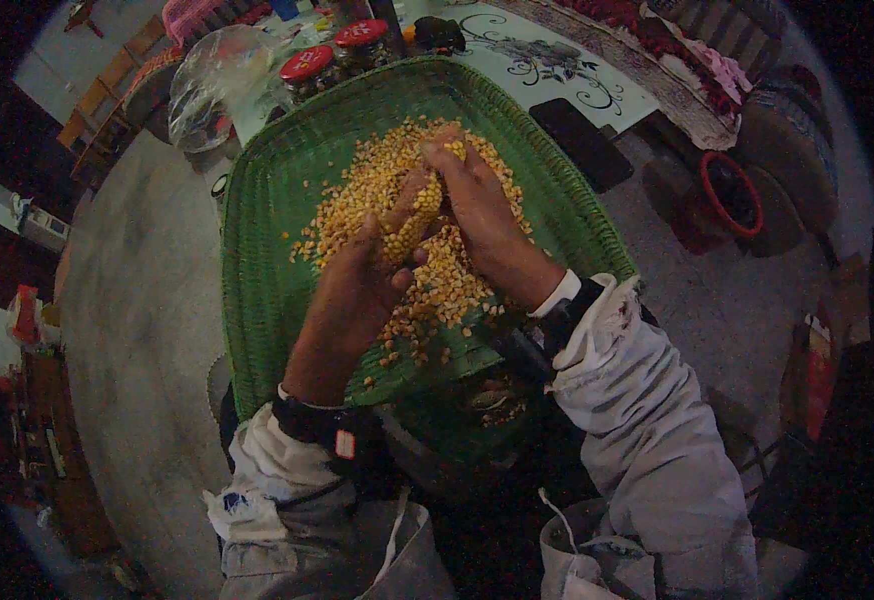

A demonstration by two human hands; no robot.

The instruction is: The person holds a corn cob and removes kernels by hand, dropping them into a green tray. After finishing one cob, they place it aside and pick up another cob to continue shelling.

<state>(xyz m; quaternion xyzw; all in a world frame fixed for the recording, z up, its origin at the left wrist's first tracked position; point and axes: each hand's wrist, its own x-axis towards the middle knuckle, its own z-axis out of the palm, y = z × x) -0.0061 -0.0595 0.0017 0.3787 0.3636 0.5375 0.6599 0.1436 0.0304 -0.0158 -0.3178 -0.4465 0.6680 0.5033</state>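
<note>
A yellow corn cob (423, 211), partly bare of kernels, is held at a slant over a green woven basket tray (272, 225). My left hand (365, 274) grips its lower part, thumb along the near side. At the cob's upper end, my right hand (467, 176) has its fingers closed on it, with yellow kernels showing beside the thumb. Loose corn kernels (448, 277) lie heaped in the tray beneath and around both hands. Some kernels are scattered towards the near edge of the tray. The fingertips of my right hand are partly hidden.
Beyond the tray, two jars with red lids (308, 63) and a clear plastic bag (215, 90) stand on a table with a floral pattern (557, 64). A black phone-like slab (581, 142) lies at the table's near edge. At right is a red-rimmed bin (758, 206).
</note>
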